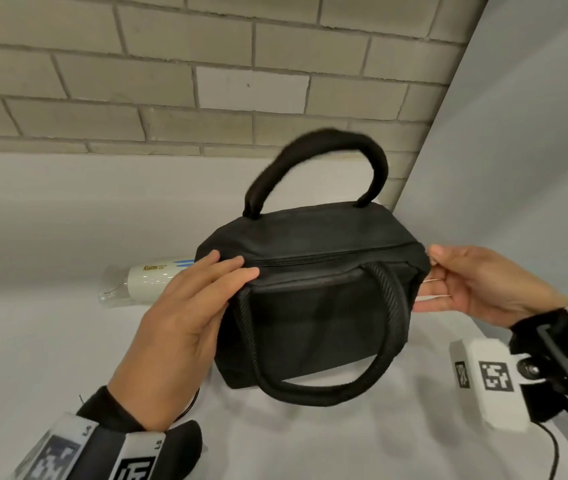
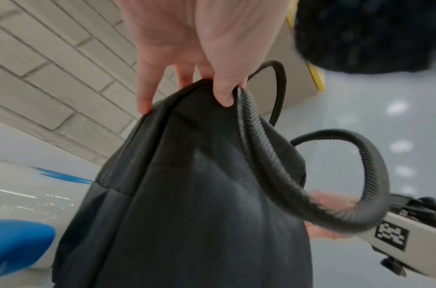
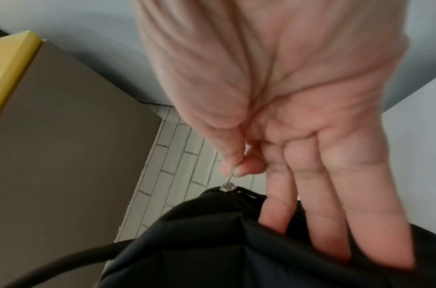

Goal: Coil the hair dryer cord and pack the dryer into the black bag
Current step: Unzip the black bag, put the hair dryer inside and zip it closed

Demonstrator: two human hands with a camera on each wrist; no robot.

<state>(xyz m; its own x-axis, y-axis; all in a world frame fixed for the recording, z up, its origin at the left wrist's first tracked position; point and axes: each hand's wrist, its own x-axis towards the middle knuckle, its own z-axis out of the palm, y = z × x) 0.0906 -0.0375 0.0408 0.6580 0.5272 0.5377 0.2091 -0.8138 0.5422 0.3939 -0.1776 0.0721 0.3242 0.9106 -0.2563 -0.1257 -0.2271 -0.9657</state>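
The black bag [image 1: 310, 306] stands on the white table [image 1: 33, 341] with its top zipper [image 1: 296, 259] drawn across. One handle [image 1: 327, 143] arches up at the back; the other [image 1: 327, 389] hangs down the front. My left hand [image 1: 230, 285] grips the bag's left top corner, fingers [image 2: 144, 101] over the zipper line and thumb on the front. At the right end, my right hand [image 3: 233, 171] pinches the small metal zipper pull [image 3: 228, 187] between thumb and forefinger, with the other fingers straight against the bag's end. No hair dryer or cord is in view.
A white bottle [image 1: 151, 278] with blue stripes lies on the table behind my left hand. A brick wall [image 1: 171, 81] closes the back and a grey panel [image 1: 535, 150] the right. A brown box with a yellow edge [image 3: 64, 136] shows in the wrist views.
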